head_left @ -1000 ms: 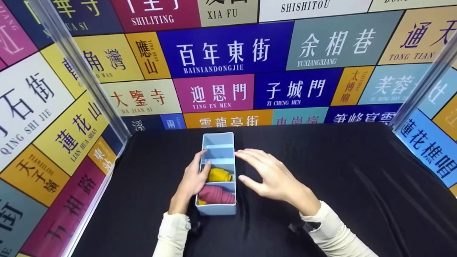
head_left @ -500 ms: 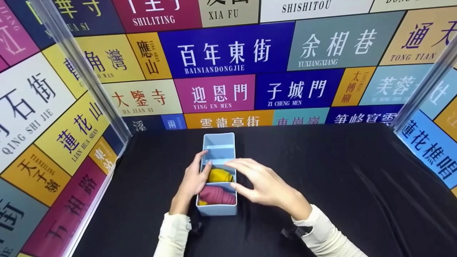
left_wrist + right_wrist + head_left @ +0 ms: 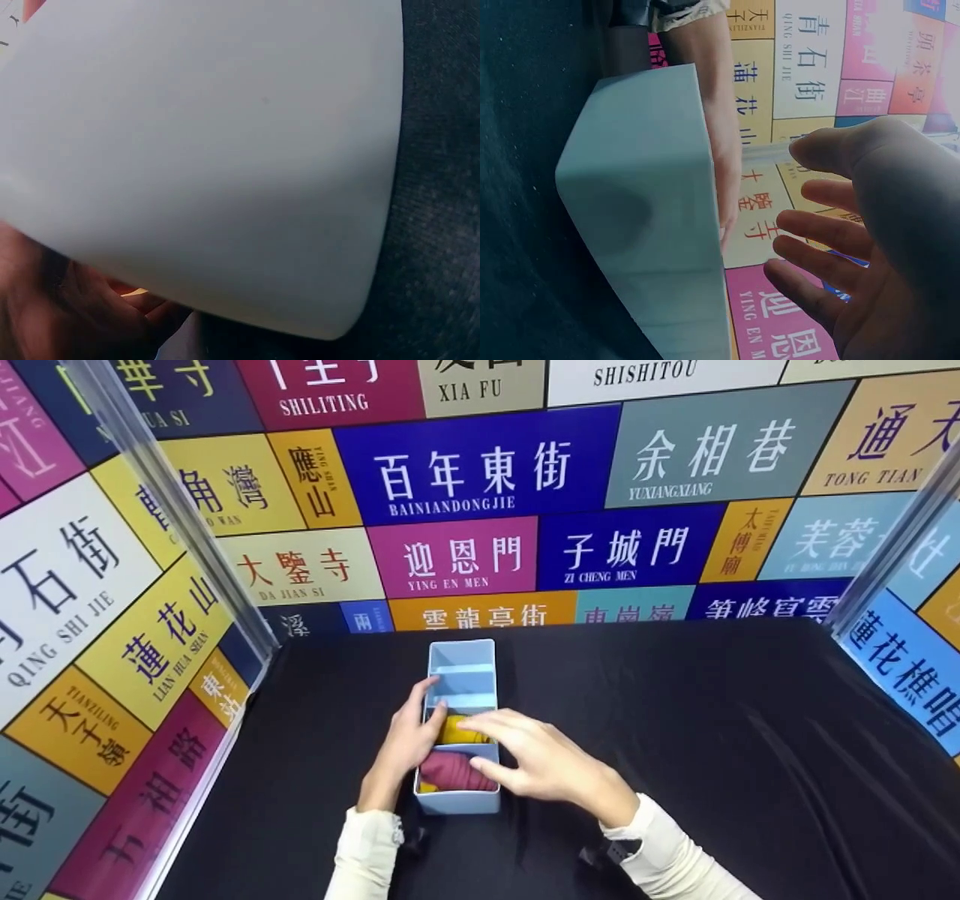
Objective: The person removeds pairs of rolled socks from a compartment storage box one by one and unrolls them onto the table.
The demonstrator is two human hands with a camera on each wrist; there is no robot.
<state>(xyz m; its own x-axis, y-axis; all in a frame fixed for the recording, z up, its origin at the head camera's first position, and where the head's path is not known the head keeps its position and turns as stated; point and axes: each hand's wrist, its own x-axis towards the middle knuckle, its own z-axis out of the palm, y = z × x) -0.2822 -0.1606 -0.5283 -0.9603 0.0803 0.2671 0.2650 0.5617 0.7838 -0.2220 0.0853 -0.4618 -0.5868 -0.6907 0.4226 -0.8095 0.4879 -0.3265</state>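
Observation:
A long light-blue box [image 3: 459,804] with dividers stands on the black cloth. Its front compartment holds a folded maroon cloth [image 3: 450,770], with a bit of yellow showing beneath. Behind that, a rolled yellow cloth [image 3: 454,730] fills the following section, partly covered by my right fingers. My left hand [image 3: 405,739] holds the box's left wall, its thumb over the rim. In the left wrist view the pale box wall [image 3: 225,135] hides most of that hand. My right hand [image 3: 544,761] hovers over the box's right side, fingers extended and apart, as the right wrist view also shows.
The two rear compartments [image 3: 463,686] show bare light-blue walls. Black fabric [image 3: 660,720] covers the table, with creases at the right. Clear upright posts [image 3: 180,525] and panels of coloured street-name signs [image 3: 480,465] border the back and sides.
My right hand has moved left and slightly nearer, from beside the box to over the yellow and maroon cloths. My left hand and the box have stayed in place.

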